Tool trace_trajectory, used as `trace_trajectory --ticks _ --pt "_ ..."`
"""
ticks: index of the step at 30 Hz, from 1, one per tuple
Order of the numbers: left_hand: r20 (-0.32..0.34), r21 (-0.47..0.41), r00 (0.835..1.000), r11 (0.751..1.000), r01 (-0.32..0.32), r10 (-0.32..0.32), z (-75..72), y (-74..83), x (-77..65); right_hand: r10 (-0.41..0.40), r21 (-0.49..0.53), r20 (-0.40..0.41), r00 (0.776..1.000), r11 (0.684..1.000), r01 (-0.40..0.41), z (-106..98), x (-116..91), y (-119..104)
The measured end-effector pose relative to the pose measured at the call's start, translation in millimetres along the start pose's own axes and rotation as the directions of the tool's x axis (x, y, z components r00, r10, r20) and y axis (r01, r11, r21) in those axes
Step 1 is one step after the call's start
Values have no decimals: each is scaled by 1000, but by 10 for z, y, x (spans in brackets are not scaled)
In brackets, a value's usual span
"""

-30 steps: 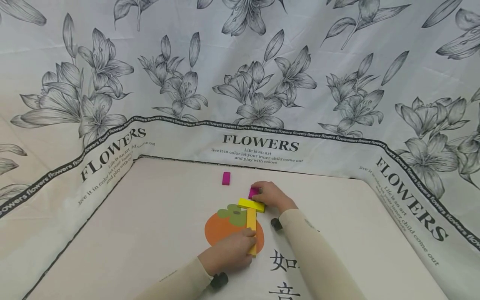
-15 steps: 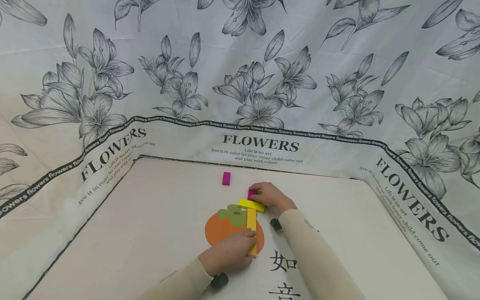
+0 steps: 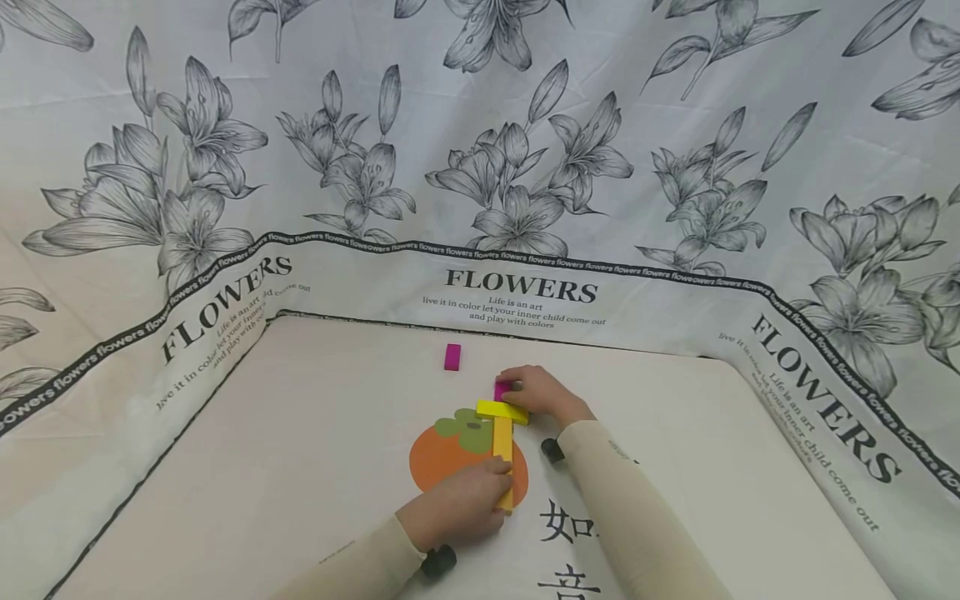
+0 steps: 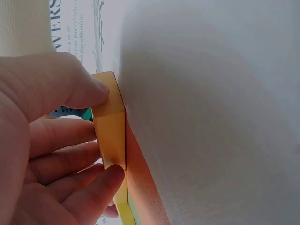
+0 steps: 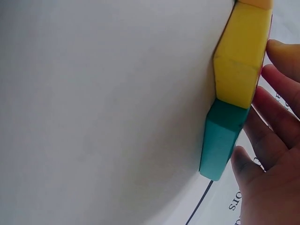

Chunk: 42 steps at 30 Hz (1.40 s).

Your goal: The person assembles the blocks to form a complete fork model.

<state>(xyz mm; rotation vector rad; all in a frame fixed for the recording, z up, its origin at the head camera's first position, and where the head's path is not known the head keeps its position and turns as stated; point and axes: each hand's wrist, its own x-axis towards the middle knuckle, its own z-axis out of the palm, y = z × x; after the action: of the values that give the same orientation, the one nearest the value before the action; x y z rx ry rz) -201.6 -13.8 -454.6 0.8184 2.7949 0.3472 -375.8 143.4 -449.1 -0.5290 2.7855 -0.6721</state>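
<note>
In the head view my left hand [image 3: 461,500] grips the near end of a long orange-yellow block [image 3: 503,442]. The left wrist view has its thumb on the orange block [image 4: 110,126] and fingertips along the side. A yellow block [image 3: 502,410] lies crosswise at the far end, forming a T. Behind it, my right hand [image 3: 543,392] pinches a small magenta block [image 3: 502,389] between thumb and fingers, partly hiding it. In the right wrist view a teal block [image 5: 220,140] stands against the yellow block [image 5: 239,56], close to my right fingers.
Another magenta block [image 3: 452,357] lies farther back, left of the right hand. The white table cover [image 3: 300,417] bears a printed orange persimmon [image 3: 442,462] and black characters [image 3: 567,522]. A flower-printed curtain [image 3: 517,287] borders the table's back and sides.
My right hand has shifted the magenta block slightly left and toward the yellow block. The left hand and its orange block stay in place.
</note>
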Motion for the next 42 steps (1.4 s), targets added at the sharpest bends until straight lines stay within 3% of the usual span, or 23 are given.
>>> trace_trajectory --ticks 42 --pt "-11 17 1000 1000 -16 17 24 -21 9 16 5 17 1000 1000 -16 -1 17 26"
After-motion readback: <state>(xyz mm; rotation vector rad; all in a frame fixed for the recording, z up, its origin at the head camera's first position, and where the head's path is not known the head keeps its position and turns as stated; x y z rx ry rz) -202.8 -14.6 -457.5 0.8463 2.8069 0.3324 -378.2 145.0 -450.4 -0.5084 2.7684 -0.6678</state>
